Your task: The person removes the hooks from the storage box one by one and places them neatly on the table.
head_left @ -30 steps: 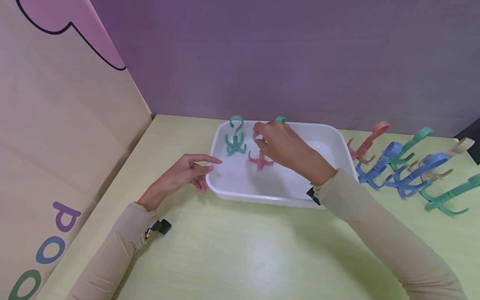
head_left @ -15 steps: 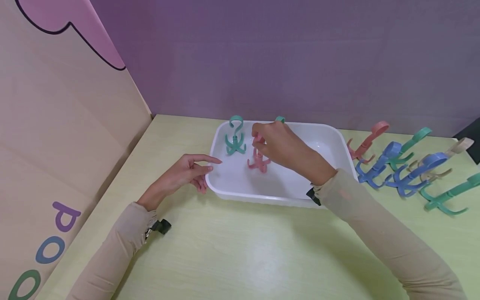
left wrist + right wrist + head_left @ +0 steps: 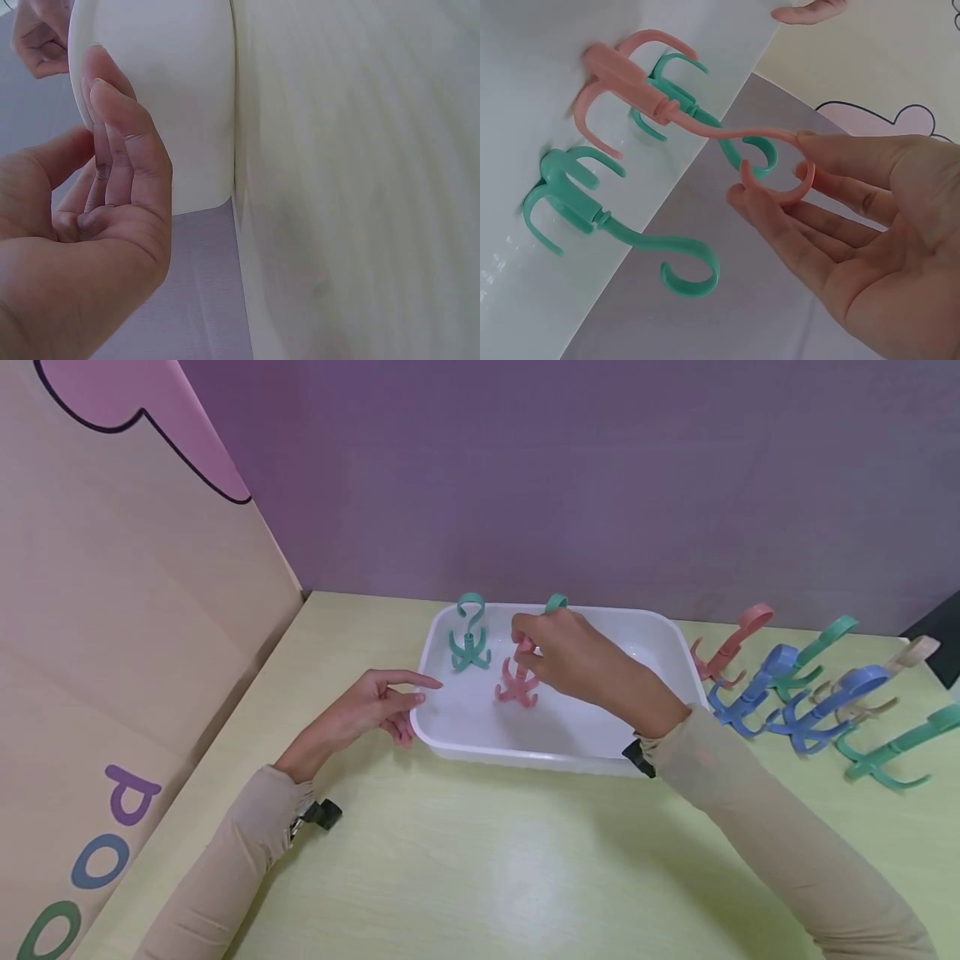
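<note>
In the head view, my right hand [image 3: 573, 652] pinches the curled top of a pink multi-prong hanging hook [image 3: 517, 685] over the white plastic tray [image 3: 525, 760]. The right wrist view shows the pink hook [image 3: 626, 79] with its prongs down at the tray's floor and its loop between thumb and fingers. A green hook [image 3: 469, 648] stands in the tray at the far left. Another green hook [image 3: 574, 191], mostly behind my right hand in the head view, stands beside the pink one. My left hand [image 3: 367, 706] touches the tray's left corner with loosely bent fingers.
Right of the tray, several more hooks stand on the table: a pink one [image 3: 731, 647], blue ones [image 3: 825, 710], green ones [image 3: 892, 752] and a beige one [image 3: 911, 656]. A purple wall [image 3: 570, 485] rises behind the table [image 3: 450, 860]; a printed panel [image 3: 150, 610] borders the left.
The pink hook's prongs have turned and now stand still, its body more visible. My right hand has shifted slightly to the right and down. My left hand stays at the tray's corner.
</note>
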Demonstrator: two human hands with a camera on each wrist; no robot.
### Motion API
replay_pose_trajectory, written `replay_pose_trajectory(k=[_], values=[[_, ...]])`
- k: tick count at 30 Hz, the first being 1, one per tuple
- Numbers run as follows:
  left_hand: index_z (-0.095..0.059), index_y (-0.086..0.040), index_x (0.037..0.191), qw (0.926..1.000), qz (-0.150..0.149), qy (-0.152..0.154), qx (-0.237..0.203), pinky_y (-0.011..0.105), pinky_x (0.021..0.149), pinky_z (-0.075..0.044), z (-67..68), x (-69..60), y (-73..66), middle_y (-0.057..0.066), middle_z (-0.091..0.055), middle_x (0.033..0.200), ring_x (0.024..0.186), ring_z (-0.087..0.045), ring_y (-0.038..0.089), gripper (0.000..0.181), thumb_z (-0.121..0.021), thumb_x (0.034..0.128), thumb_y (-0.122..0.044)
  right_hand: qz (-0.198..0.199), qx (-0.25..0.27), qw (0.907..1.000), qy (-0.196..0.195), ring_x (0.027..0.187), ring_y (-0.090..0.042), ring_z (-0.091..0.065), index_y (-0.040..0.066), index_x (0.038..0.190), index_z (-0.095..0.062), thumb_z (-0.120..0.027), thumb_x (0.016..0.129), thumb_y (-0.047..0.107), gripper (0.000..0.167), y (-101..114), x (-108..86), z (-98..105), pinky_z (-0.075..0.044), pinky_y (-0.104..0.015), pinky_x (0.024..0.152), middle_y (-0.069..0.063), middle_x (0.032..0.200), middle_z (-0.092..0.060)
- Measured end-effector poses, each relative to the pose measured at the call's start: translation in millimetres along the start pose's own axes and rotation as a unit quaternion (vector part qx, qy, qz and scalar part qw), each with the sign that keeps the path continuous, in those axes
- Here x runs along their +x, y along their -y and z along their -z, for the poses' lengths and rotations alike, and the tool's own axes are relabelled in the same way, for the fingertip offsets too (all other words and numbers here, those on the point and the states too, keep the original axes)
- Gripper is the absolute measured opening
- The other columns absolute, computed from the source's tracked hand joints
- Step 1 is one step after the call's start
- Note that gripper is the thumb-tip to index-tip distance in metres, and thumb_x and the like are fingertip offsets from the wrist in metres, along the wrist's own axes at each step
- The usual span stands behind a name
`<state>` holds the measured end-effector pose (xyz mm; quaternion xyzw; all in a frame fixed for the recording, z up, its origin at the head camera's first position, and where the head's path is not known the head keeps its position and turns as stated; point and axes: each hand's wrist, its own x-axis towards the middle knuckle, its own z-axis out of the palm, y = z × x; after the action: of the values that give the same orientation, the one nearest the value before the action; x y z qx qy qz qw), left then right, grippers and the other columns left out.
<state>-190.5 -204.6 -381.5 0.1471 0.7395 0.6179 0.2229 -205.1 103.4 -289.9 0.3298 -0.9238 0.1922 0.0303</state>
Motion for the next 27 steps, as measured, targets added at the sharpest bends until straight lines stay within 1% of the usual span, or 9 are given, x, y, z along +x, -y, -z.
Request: replay_pose_trajectory(k=[8,13,17,23,27], values=[[-0.057,0.002,0.144,1.0,-0.004,0.002,0.001,0.035,0.06,-0.063,0.9,-0.2,1.7,0.012,-0.071,0.067,0.058,-0.072,0.021,0.04,-0.059,0.1046,-0.005,0.016,-0.008,0.9997,-0.015,0.075,-0.024,-0.062,-0.001,0.104,-0.069,-0.073,0.093,0.0,0.012,-1,-9.7,4,-0.053,-0.035,0.069,-0.011,0.093,-0.075],[-0.059,0.001,0.143,1.0,-0.009,0.001,0.003,0.035,0.06,-0.063,1.5,0.3,2.5,0.012,-0.07,0.067,0.058,-0.072,0.022,0.04,-0.061,0.1042,-0.006,0.003,-0.005,0.9999,-0.015,0.078,-0.024,-0.061,0.002,0.105,-0.07,-0.075,0.093,0.003,0.013,2,-14.8,9,-0.054,-0.034,0.069,-0.01,0.095,-0.075],[-0.057,0.003,0.144,0.9999,-0.01,0.001,0.003,0.035,0.06,-0.063,0.8,0.3,1.6,0.012,-0.07,0.067,0.058,-0.072,0.022,0.041,-0.06,0.1043,-0.005,-0.003,0.002,0.9999,-0.015,0.083,-0.025,-0.062,0.003,0.104,-0.07,-0.076,0.093,0.004,0.012,3,-19.4,15,-0.055,-0.037,0.074,-0.009,0.096,-0.074],[-0.056,0.003,0.145,1.0,-0.004,0.002,0.0,0.034,0.06,-0.063,0.7,1.1,2.5,0.011,-0.07,0.066,0.058,-0.072,0.021,0.041,-0.06,0.1044,-0.005,-0.01,0.007,0.9998,-0.016,0.086,-0.024,-0.064,0.004,0.106,-0.071,-0.074,0.094,0.003,0.012,5,-26.6,23,-0.055,-0.039,0.075,-0.008,0.099,-0.075],[-0.057,0.002,0.144,1.0,-0.007,0.002,0.002,0.034,0.06,-0.063,0.8,0.4,1.9,0.011,-0.07,0.066,0.058,-0.072,0.021,0.041,-0.06,0.1045,-0.006,-0.006,0.014,0.9995,-0.028,0.09,-0.024,-0.068,0.003,0.106,-0.071,-0.077,0.093,0.003,0.015,6,-32.5,29,-0.059,-0.041,0.08,-0.008,0.099,-0.074]])
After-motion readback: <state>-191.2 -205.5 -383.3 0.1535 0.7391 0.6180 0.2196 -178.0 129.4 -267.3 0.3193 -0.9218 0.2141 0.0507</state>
